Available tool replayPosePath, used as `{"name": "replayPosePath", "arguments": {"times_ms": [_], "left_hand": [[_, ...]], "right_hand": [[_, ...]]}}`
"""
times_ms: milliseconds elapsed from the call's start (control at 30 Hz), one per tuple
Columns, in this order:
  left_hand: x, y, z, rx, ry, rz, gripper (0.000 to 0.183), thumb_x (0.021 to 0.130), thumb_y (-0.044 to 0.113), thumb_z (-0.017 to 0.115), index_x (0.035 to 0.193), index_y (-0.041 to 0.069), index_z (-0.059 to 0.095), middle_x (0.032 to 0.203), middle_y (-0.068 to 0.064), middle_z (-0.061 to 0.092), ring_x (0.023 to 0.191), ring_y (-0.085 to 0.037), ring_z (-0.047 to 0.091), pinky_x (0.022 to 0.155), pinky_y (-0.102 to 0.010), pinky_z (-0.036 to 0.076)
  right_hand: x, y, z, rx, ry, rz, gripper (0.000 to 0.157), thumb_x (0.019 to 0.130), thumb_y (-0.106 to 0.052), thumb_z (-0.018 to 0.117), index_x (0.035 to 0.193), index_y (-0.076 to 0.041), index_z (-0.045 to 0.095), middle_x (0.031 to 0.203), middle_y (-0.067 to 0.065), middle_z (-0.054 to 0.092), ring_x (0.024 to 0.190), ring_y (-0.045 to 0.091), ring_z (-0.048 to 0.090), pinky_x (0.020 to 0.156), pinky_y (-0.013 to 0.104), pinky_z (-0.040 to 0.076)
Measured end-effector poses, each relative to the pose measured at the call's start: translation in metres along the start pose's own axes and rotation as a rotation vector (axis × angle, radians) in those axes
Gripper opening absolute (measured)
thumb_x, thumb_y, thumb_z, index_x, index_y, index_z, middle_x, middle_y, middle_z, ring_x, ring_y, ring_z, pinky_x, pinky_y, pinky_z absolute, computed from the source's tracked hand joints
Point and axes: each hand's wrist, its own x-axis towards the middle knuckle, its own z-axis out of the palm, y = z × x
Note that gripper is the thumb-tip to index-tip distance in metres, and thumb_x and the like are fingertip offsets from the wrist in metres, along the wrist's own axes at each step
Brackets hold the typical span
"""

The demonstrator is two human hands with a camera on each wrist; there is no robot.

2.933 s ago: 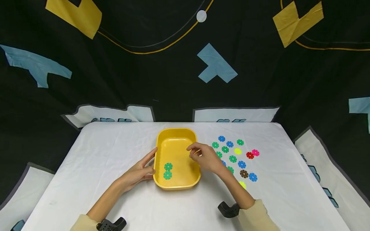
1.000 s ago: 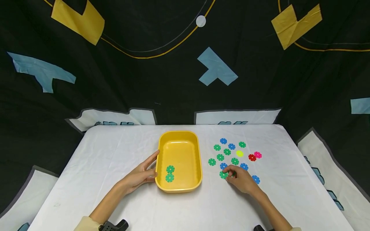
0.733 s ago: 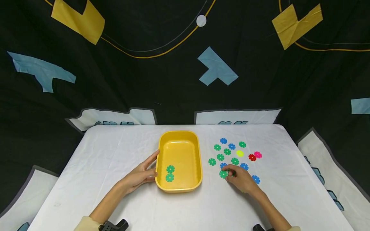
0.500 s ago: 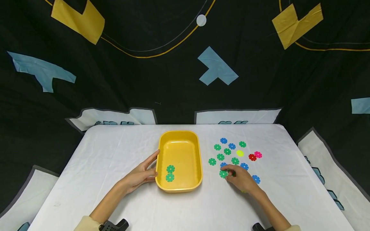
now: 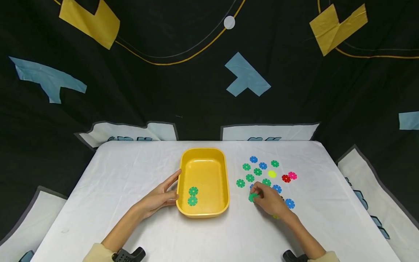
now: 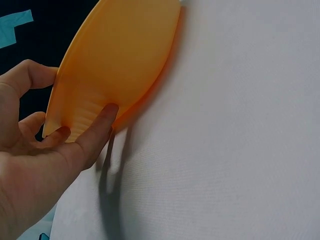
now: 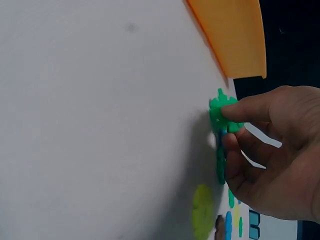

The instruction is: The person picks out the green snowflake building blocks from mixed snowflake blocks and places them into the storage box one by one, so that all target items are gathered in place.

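A yellow plastic tray (image 5: 206, 174) stands on the table with two green notched building discs (image 5: 192, 200) inside, near its left side. My left hand (image 5: 158, 199) rests its spread fingers against the tray's left wall; in the left wrist view the fingertips (image 6: 111, 111) touch the wall from outside. To the right of the tray, my right hand (image 5: 270, 200) pinches a green notched disc (image 5: 252, 197), thumb on its face. In the right wrist view this green disc (image 7: 219, 114) stands tilted at the tabletop. The right hand partly covers a blue, a brown and a yellow disc.
Several loose discs lie scattered right of the tray: green (image 5: 240, 183), blue (image 5: 289, 203), yellow (image 5: 272, 174), with a red disc (image 5: 286, 178) touching a pink disc (image 5: 292, 175). A white cloth covers the table (image 5: 137, 163). A dark curtain (image 5: 183, 98) hangs behind it.
My right hand has gone from above the tray to the loose discs. The green disc under its fingers lay flat and is now pinched and tilted. My left hand stays at the tray.
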Motion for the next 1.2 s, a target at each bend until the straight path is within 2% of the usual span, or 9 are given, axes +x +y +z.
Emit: {"name": "replayPosePath", "arguments": {"times_ms": [133,333,567,700,900,1200], "left_hand": [[-0.001,0.001,0.000,-0.002,0.001,0.000,0.090,0.087,0.001,0.060,0.161,0.029,0.017,0.167,-0.007,-0.001,0.123,-0.033,0.055,0.095,-0.041,0.052],[-0.002,0.003,0.000,0.003,0.001,-0.003,0.090,0.087,0.002,0.059,0.162,0.028,0.016,0.167,-0.008,-0.001,0.122,-0.033,0.055,0.096,-0.041,0.052],[-0.001,0.002,0.000,0.006,-0.002,-0.010,0.091,0.087,0.002,0.059,0.162,0.029,0.015,0.167,-0.007,-0.001,0.122,-0.033,0.055,0.096,-0.041,0.052],[-0.001,0.002,0.000,0.004,-0.007,-0.009,0.091,0.087,0.001,0.059,0.162,0.029,0.015,0.167,-0.006,-0.001,0.121,-0.033,0.056,0.096,-0.041,0.052],[-0.002,0.002,0.000,0.008,-0.003,-0.007,0.091,0.087,0.002,0.058,0.162,0.029,0.014,0.167,-0.007,-0.001,0.121,-0.033,0.056,0.096,-0.041,0.052],[-0.002,0.004,0.001,0.003,-0.007,-0.011,0.090,0.088,0.003,0.059,0.162,0.030,0.015,0.167,-0.007,-0.002,0.123,-0.033,0.055,0.096,-0.041,0.052]], "right_hand": [[0.008,-0.011,-0.001,0.036,0.020,0.014,0.019,0.087,0.003,0.070,0.095,-0.013,0.066,0.081,-0.002,0.057,0.076,0.017,0.054,0.060,0.025,0.049],[0.023,-0.040,-0.003,0.114,0.098,-0.092,0.020,0.090,0.002,0.067,0.105,-0.010,0.071,0.094,0.001,0.066,0.084,0.019,0.062,0.076,0.031,0.056],[0.042,-0.080,0.007,0.155,0.137,-0.169,0.019,0.091,0.001,0.068,0.104,-0.011,0.073,0.095,0.002,0.069,0.086,0.019,0.065,0.077,0.034,0.057],[0.053,-0.097,0.019,0.166,0.097,-0.186,0.019,0.091,0.002,0.067,0.103,-0.011,0.073,0.097,0.002,0.070,0.084,0.019,0.064,0.074,0.031,0.057],[0.069,-0.116,0.042,0.153,-0.003,-0.164,0.021,0.091,0.003,0.066,0.105,-0.010,0.072,0.101,0.002,0.069,0.084,0.020,0.063,0.075,0.027,0.057],[0.086,-0.127,0.069,0.102,-0.084,-0.154,0.025,0.090,0.007,0.063,0.107,-0.009,0.072,0.099,0.003,0.069,0.084,0.017,0.063,0.075,0.026,0.055]]}}
